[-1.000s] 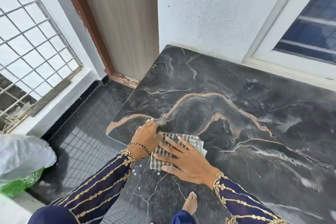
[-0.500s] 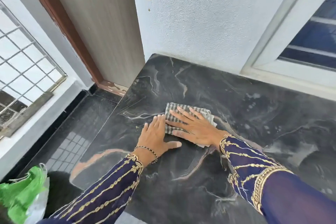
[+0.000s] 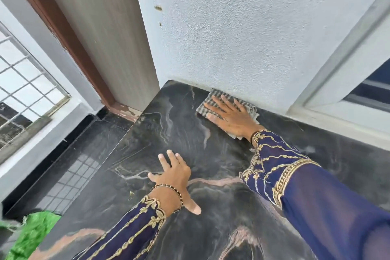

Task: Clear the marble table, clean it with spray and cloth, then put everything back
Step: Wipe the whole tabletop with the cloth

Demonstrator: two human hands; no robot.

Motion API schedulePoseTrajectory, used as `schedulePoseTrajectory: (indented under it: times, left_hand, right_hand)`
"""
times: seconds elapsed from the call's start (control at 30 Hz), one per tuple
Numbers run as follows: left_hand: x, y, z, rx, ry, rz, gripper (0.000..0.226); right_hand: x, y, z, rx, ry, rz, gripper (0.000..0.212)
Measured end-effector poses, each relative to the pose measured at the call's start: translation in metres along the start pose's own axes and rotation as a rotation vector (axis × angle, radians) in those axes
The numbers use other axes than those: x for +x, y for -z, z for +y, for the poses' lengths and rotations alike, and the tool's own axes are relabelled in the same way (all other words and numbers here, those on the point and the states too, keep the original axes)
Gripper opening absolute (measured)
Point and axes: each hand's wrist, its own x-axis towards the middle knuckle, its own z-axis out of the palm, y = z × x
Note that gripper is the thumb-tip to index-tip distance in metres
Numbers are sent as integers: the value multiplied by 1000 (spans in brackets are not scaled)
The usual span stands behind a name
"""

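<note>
The striped cloth (image 3: 213, 101) lies at the far edge of the marble tabletop (image 3: 211, 213), touching the wall (image 3: 242, 34). The right hand (image 3: 232, 117) presses it flat, fingers spread. The left hand (image 3: 176, 177) rests flat too, holding nothing. The tabletop looks cleared; wiping seems nearly done, and nothing is back yet.

Cloth (image 3: 207, 105) mostly hidden under right hand (image 3: 232, 117). Green bag (image 3: 31, 236) blurred, cut by left edge. Bench (image 3: 211, 228) cut by bottom and right edges.
</note>
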Motion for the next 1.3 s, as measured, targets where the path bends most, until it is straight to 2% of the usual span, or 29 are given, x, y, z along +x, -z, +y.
schedulePoseTrajectory:
  times: [0.13, 0.4, 0.53, 0.7, 0.77, 0.83, 0.93, 1.0, 1.3]
  left_hand:
    - [-5, 3, 5, -23, 32, -11, 152]
    - [-2, 2, 5, -18, 25, -9, 155]
    - [-2, 2, 3, -21, 15, -13, 156]
    - [-13, 1, 0, -69, 14, 40, 154]
    - [-23, -5, -3, -97, 3, 148, 139]
    - [-42, -25, -4, -66, -73, 326, 108]
    - [-79, -78, 0, -86, -197, 481, 66]
    - [-110, -110, 0, -97, -246, 532, 59]
    - [-198, -182, -24, -219, -248, 477, 57]
  right_hand:
    - [-9, 0, 3, -9, 8, 27, 57]
    - [-79, -6, 65, -14, -104, 14, 59]
    - [-90, -17, 36, 23, -225, 45, 57]
    - [-141, -41, -21, 26, -165, 59, 57]
    - [-164, -52, -48, 35, -143, 51, 56]
    - [-191, -65, -76, 17, -118, 58, 56]
    - [-230, -89, -114, -15, -68, 75, 56]
    - [-256, -107, -138, -29, -30, 92, 56]
    - [-363, -165, -224, -65, 152, 162, 59]
